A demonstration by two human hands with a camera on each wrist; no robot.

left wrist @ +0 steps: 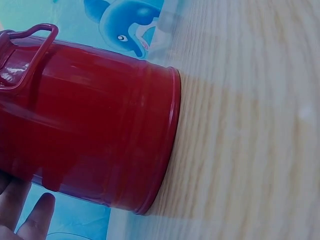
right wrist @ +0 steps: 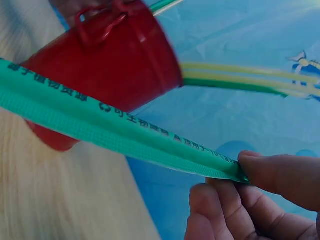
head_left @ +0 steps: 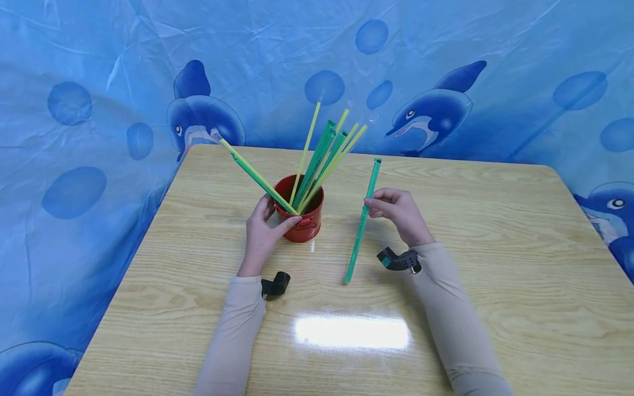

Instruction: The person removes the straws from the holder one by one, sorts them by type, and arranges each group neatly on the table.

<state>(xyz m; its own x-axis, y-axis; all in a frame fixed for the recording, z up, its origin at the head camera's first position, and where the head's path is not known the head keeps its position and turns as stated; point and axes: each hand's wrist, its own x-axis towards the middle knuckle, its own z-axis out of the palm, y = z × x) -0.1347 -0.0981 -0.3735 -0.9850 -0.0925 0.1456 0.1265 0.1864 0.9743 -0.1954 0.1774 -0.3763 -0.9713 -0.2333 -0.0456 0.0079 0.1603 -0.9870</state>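
A small red metal bucket (head_left: 303, 234) stands upright on the table, with several straws in green paper wrappers (head_left: 313, 165) and yellow straws in clear wrappers (head_left: 306, 144) leaning out of it. My left hand (head_left: 260, 236) grips the bucket's left side, thumb over the near rim; its fingers (left wrist: 40, 215) show below the bucket wall in the left wrist view. To the right of the bucket, my right hand (head_left: 400, 214) pinches a green-wrapped straw (head_left: 360, 236) between thumb and fingers. Dark printed characters run along this wrapper (right wrist: 125, 125) in the right wrist view.
The wood-grain table (head_left: 495, 247) ends at a blue curtain (head_left: 277, 44) with dolphins and bubbles on it. Light reflects off the table (head_left: 351, 331) at the front. Black wrist cameras sit on both sleeves, and a wire handle (left wrist: 47, 45) sticks out from the bucket's side.
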